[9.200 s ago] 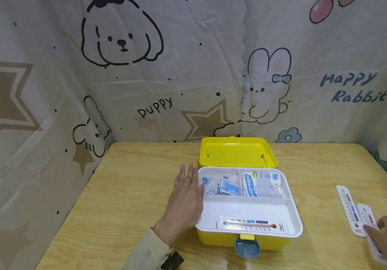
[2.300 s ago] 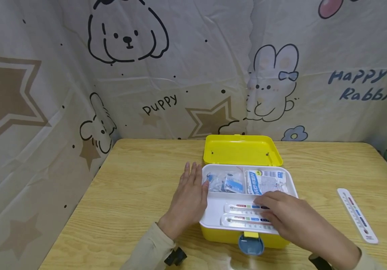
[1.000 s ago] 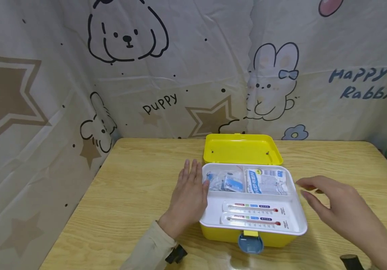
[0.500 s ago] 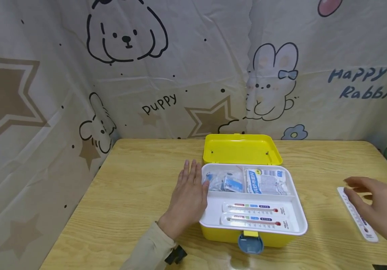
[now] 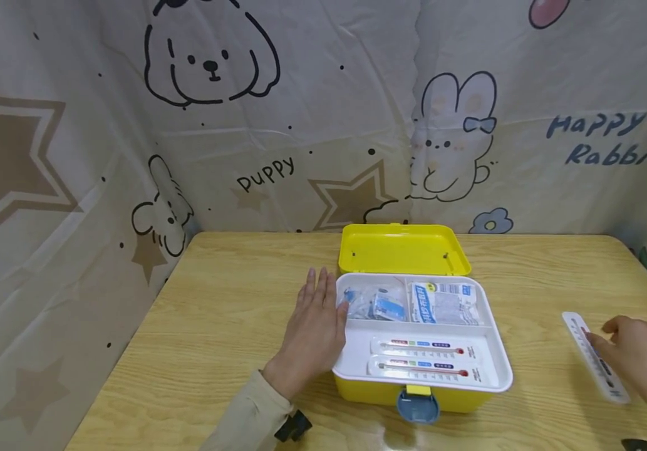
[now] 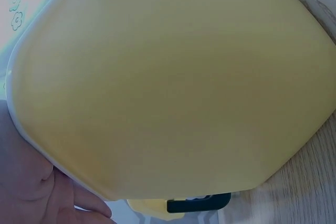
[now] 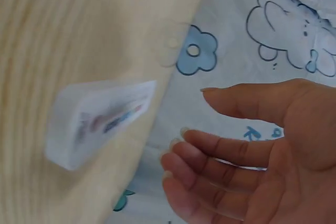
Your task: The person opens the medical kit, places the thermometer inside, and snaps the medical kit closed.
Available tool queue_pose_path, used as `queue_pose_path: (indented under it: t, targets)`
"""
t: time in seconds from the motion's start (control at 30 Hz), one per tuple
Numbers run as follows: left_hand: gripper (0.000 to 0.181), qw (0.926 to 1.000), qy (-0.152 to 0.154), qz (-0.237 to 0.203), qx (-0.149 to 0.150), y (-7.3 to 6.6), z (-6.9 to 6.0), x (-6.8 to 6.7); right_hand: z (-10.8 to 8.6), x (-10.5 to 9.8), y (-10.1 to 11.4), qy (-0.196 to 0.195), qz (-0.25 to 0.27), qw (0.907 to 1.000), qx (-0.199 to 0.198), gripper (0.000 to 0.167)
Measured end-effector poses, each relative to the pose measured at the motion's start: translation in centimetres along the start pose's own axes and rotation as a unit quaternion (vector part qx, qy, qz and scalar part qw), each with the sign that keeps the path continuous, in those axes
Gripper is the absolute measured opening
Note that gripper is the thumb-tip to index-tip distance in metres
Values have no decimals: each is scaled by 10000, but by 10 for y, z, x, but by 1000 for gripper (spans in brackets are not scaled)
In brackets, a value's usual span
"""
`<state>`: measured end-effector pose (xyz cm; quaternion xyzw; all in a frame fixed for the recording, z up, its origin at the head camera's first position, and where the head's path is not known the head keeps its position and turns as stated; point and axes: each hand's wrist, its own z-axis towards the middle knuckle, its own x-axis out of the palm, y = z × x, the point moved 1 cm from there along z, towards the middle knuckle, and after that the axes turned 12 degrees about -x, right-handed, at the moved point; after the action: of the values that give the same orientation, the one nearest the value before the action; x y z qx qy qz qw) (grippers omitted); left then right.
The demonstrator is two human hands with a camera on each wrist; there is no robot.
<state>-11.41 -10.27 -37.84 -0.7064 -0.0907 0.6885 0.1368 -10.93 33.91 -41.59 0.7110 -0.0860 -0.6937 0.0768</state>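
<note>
A yellow first-aid box [image 5: 357, 389] stands with its lid raised and its white tray [image 5: 441, 331] showing. Flat against the box's left side rests my left hand [image 5: 313, 329], fingers straight. The left wrist view is filled by the yellow side wall [image 6: 173, 87], the palm at its edge. Two thermometers [image 5: 419, 369] lie in the tray's front compartment. On the table to the right is another thermometer [image 5: 577, 329], with my right hand [image 5: 639, 360] over it. In the head view the thumb overlaps its edge. The right wrist view shows loosely bent fingers apart from the blurred thermometer [image 7: 100, 121].
In the tray's back compartments lie a clear bag with blue items [image 5: 376, 304] and a white-blue packet [image 5: 446, 304]. The yellow lid [image 5: 404, 250] leans back behind the tray. A grey-blue latch [image 5: 418, 407] hangs at the front. A printed cloth backs the wooden table [image 5: 233, 300].
A second thermometer has come to lie in the tray from the table. My right hand has since left the tray and moved right to the remaining thermometer. The left hand stays put.
</note>
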Motion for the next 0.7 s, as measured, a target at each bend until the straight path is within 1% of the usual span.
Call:
queue_pose_path:
  t: [0.1,0.17,0.2,0.33,0.4,0.47,0.57,0.63,0.7]
  targets:
    - [59,10000,14,-52,18,0,0,0,2,6,-5,686,-73,9969,390,55]
    - [59,10000,-12,-58,32,0,0,0,2,10,-7,1025,-72,9935,499,64]
    - [59,10000,-32,-66,39,0,0,0,1,12,-9,1125,-29,9924,500,68]
    - [59,9999,-93,-75,63,0,0,-1,1,19,-13,1241,205,9903,591,71]
    - [59,9999,-95,-70,53,1,1,-2,2,23,-14,1212,245,9900,679,66]
    - [59,9999,-88,-55,37,1,1,-2,4,27,-14,1181,154,9891,863,59]
    - [59,10000,-69,-44,-9,1,1,-3,7,29,-12,1160,-9,9886,961,52]
    - [59,10000,-58,-34,-34,1,1,-3,9,28,-11,1200,-66,9882,949,47]
    - [59,10000,-58,-26,-47,1,1,-4,8,26,-11,1306,-39,9883,791,43]
